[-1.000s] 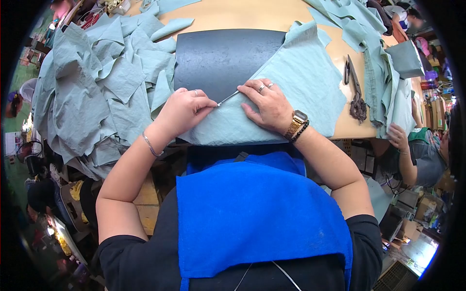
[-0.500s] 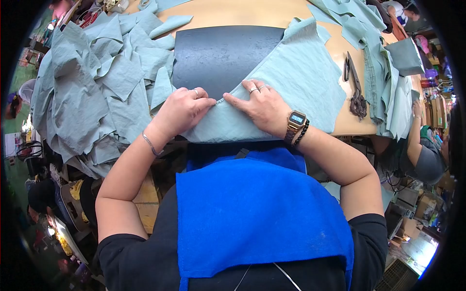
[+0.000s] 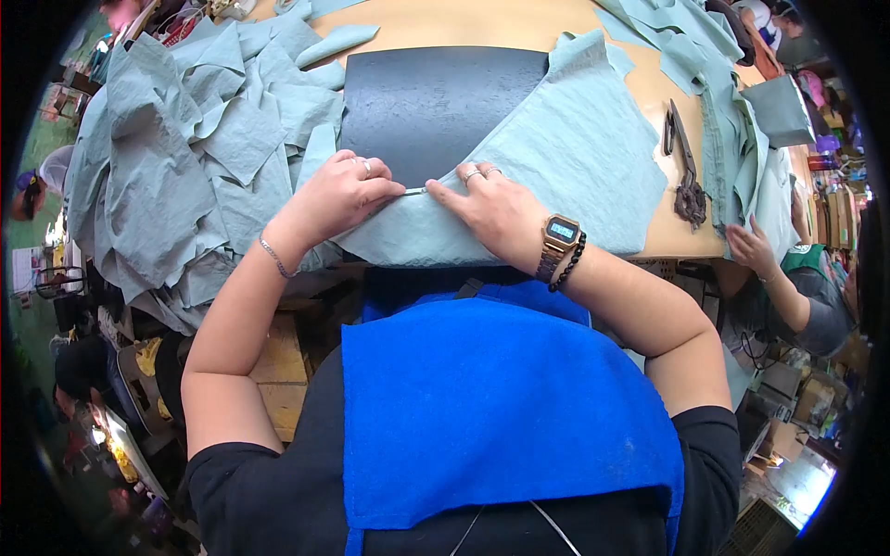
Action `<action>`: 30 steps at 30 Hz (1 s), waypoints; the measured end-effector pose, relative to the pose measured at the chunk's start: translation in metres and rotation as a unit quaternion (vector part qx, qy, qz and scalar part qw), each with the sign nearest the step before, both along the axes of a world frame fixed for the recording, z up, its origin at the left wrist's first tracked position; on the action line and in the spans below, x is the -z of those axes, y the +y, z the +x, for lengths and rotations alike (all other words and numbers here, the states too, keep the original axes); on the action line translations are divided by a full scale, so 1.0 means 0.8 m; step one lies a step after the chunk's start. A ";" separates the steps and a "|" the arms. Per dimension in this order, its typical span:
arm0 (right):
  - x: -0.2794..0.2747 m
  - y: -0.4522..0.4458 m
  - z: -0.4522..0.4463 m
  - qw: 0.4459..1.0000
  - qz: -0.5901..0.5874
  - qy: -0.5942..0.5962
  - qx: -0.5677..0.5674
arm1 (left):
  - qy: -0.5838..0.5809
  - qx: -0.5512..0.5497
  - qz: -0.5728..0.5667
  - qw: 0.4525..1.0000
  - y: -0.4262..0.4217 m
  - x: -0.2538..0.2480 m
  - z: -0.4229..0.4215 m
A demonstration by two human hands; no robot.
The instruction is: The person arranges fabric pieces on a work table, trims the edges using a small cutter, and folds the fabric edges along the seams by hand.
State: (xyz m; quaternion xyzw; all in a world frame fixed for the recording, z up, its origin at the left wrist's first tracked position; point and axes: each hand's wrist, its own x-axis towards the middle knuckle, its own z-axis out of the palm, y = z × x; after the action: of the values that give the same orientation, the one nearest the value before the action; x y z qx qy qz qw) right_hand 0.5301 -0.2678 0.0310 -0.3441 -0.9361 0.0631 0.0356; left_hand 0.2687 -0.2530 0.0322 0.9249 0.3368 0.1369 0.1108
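Note:
A pale green fabric piece (image 3: 575, 157) lies in front of me, partly over a dark grey board (image 3: 436, 111). My left hand (image 3: 345, 193) is closed in a pinch at the fabric's edge, thumb and forefinger together. My right hand (image 3: 496, 211), with rings and a digital watch, grips the same edge, its fingers bent over the cloth and its thumb pointing at the left hand. Between the two thumbs a short thin dark line shows along the edge; it is too small to name. The fabric's near part hangs toward my blue apron (image 3: 510, 408).
Left of the board is a large heap of pale green fabric pieces (image 3: 167, 157). Black scissors (image 3: 684, 171) lie on the table (image 3: 640, 102) at right, beside more stacked fabric (image 3: 728, 139). A co-worker's hand (image 3: 751, 248) is at the right table edge.
My left hand has shifted slightly up and left; the thumbs are a little farther apart, with a dark line between them. The co-worker's hand has come into view at the right.

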 end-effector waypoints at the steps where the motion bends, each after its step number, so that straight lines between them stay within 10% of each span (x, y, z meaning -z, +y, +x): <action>1: 0.000 0.001 -0.001 1.000 -0.003 -0.001 -0.001 | -0.007 0.009 0.023 1.000 0.000 0.005 -0.003; 17: -0.033 -0.001 -0.050 0.987 -0.074 -0.133 0.042 | 0.013 -0.047 0.142 0.989 -0.015 0.014 -0.022; 24: -0.008 0.023 0.027 0.989 -0.107 0.094 -0.033 | 0.074 -0.173 0.194 0.963 -0.053 -0.015 0.000; 28: -0.044 0.000 0.037 0.898 -0.290 0.330 -0.028 | -0.129 -0.230 -0.013 0.965 -0.127 -0.013 -0.010; 30: -0.091 -0.027 0.030 0.746 -0.506 0.432 -0.029 | -0.131 -0.303 -0.368 0.869 -0.165 -0.012 -0.001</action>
State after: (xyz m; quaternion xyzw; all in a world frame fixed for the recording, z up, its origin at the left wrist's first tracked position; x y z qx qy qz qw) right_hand 0.5545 -0.2893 0.1041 -0.2204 -0.6611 0.6704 0.2546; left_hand 0.2675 -0.3852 0.0418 0.6431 0.6090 0.1499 0.4393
